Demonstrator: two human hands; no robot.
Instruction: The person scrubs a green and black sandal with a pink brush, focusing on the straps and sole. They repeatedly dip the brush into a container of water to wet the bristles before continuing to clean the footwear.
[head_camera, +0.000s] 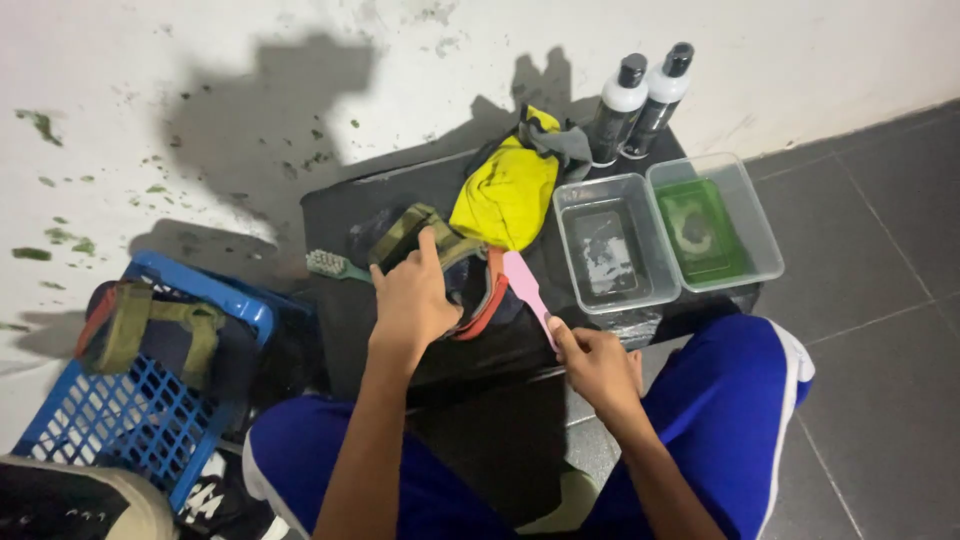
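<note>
Nearest you are your own knees in blue shorts (720, 400), drawn up to the near edge of the low black table (340, 210). At its left stands a blue crate (150, 410) with another shoe strapped in olive webbing inside it. On the table's left part a green-handled brush (328, 264) lies just beside your left hand (412, 295), which presses flat, fingers spread, on the dark shoe (470, 290) with olive straps and an orange rim; it grips nothing, only steadies. The shoe will likely feel light and soft-sided, so hold it by the firmer sole rim. A yellow cloth (508, 190) lies just behind it. Your right hand (595, 365) is closed around the near end of a pink brush handle (527, 285), whose far end touches the shoe; its head is hidden, so what kind of brush it is remains a guess. It should be stiff and light. At the right edge sit a clear tub (612, 245), a green-tinted tub (712, 220) and two bottles (640, 100).
</note>
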